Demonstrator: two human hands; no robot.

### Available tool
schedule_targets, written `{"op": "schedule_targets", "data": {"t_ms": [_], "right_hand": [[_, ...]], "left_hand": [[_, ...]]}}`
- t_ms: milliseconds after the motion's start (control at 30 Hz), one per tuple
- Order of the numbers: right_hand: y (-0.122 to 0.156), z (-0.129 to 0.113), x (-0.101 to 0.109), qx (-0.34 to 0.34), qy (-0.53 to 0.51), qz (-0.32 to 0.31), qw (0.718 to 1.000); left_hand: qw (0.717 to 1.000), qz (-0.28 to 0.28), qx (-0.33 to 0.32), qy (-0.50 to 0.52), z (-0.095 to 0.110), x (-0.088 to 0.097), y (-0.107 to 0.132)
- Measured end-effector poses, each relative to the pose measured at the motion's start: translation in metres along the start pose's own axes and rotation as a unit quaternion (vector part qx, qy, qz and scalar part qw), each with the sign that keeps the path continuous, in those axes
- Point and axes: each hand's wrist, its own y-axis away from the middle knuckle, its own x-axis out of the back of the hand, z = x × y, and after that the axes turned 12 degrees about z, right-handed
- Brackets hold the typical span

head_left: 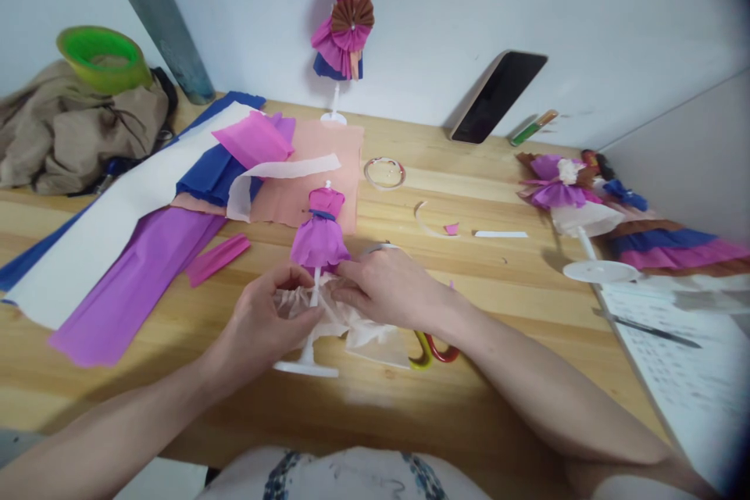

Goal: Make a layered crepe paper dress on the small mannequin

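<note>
A miniature dress form wearing a pink and purple crepe-paper dress (319,242) with a blue waistband stands upright on a white stand (308,365). A strip of thin white paper (378,340) is gathered around the pole beneath the skirt. My left hand (273,312) is left of the pole, thumb and fingers closed on the white paper. On the right side, my right hand (380,285) pinches the same paper just under the skirt hem, its fingertips partly hidden. Scissors with yellow and red handles (439,348) lie partly under the white paper and my right forearm.
Crepe-paper sheets (134,273) lie at left, near a green tape roll (105,58) and a bottle (167,23). Decorated dress forms (348,23) stand at the back and right (586,246). A phone (498,98) leans on the wall; a pen (656,330) lies on written paper.
</note>
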Motion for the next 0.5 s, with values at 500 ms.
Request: {"op": "schedule_targets", "data": {"t_ms": [500], "right_hand": [[0.0029, 0.0011, -0.0032, -0.025, -0.047, 0.005, 0.999]], "left_hand": [[0.998, -0.015, 0.046, 0.047, -0.0056, -0.0044, -0.0019]]}}
